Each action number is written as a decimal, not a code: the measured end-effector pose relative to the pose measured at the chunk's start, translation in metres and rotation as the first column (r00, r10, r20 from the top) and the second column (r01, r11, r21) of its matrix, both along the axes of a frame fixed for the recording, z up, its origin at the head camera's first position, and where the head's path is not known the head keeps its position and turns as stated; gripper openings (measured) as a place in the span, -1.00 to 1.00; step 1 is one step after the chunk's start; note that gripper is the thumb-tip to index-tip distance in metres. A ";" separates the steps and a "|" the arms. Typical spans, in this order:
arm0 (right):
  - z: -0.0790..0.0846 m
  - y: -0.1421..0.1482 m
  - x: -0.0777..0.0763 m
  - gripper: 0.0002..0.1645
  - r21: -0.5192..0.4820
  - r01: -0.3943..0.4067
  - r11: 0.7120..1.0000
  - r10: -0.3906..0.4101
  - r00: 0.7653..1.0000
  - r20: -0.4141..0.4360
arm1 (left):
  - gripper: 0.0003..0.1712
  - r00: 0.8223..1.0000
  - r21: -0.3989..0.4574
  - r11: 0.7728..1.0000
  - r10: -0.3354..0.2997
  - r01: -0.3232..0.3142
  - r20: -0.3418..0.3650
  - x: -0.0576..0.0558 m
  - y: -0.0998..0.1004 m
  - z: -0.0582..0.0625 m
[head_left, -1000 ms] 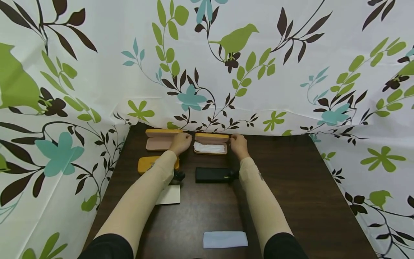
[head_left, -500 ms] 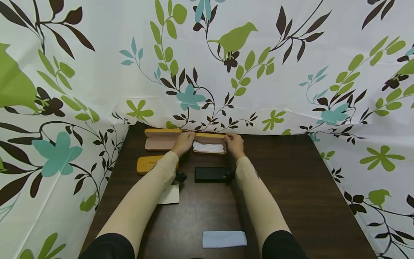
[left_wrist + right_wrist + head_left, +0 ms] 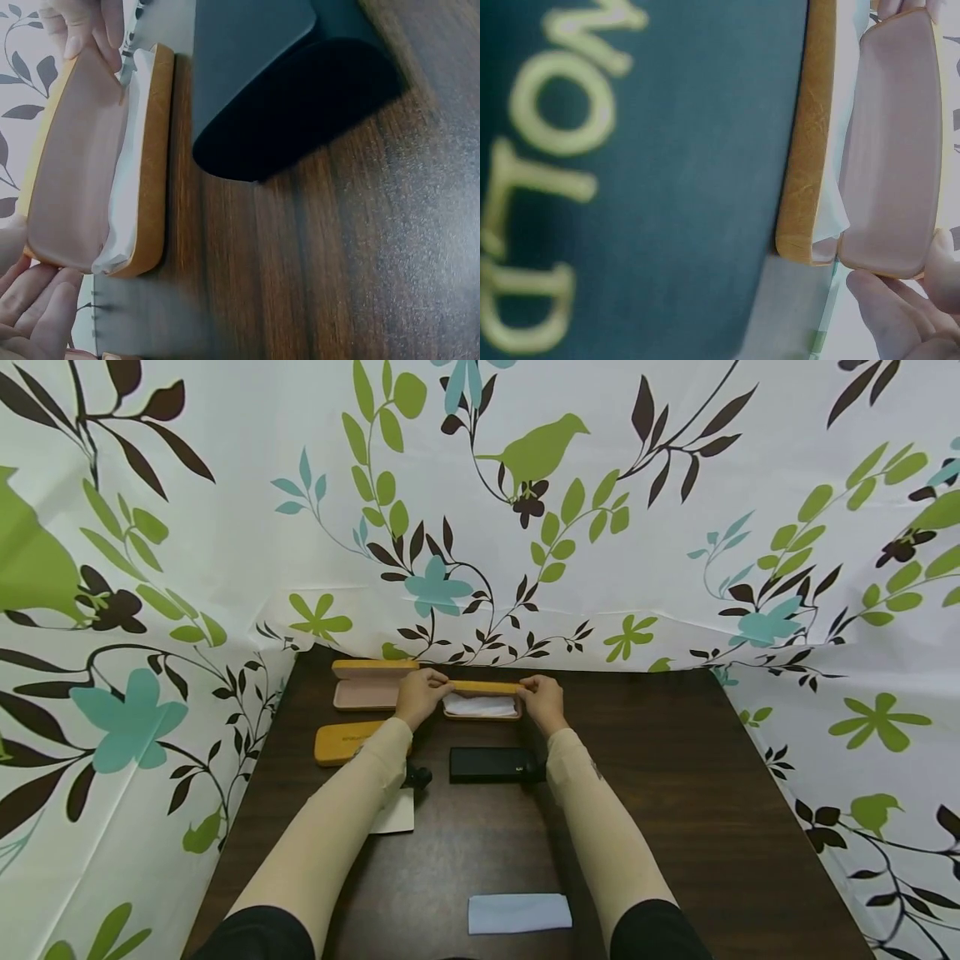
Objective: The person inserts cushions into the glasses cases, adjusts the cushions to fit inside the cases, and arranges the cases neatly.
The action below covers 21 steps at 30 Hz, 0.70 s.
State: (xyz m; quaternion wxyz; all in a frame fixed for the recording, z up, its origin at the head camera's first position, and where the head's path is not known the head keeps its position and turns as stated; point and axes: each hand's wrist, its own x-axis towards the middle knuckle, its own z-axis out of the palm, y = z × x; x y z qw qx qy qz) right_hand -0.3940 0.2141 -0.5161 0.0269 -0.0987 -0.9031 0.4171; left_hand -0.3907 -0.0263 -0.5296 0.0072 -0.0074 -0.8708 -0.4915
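Leafy curtain point(image 3: 600, 552), bench point(image 3: 675, 777), left hand point(image 3: 422, 696) and right hand point(image 3: 543, 700) pinching case lid point(image 3: 485, 687), gold lettering point(image 3: 547, 178) legible only in right-wrist view, left forearm point(image 3: 337, 810) overlapping yellow case point(image 3: 340, 743)

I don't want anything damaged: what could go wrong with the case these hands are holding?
White material rises above the rim of the yellow case and might catch if the lid is lowered. The left hand and right hand grip the lid's ends, so either could get pinched. Another open case sits close beside the left hand and might get nudged.
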 end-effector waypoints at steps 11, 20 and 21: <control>-0.002 0.002 -0.003 -0.78 0.015 -0.003 1.000 0.003 1.000 0.006 | -0.76 1.000 -0.032 0.999 -0.005 0.005 -0.011 0.000 -0.001 0.000; -0.004 0.000 0.004 -0.79 0.018 -0.009 1.000 0.008 1.000 0.010 | -0.79 0.999 -0.013 1.000 -0.021 0.021 -0.027 0.009 -0.004 0.001; -0.004 -0.001 0.005 -0.79 0.018 -0.008 1.000 0.008 1.000 0.011 | -0.79 0.999 -0.015 1.000 -0.024 0.023 -0.028 0.009 -0.005 0.001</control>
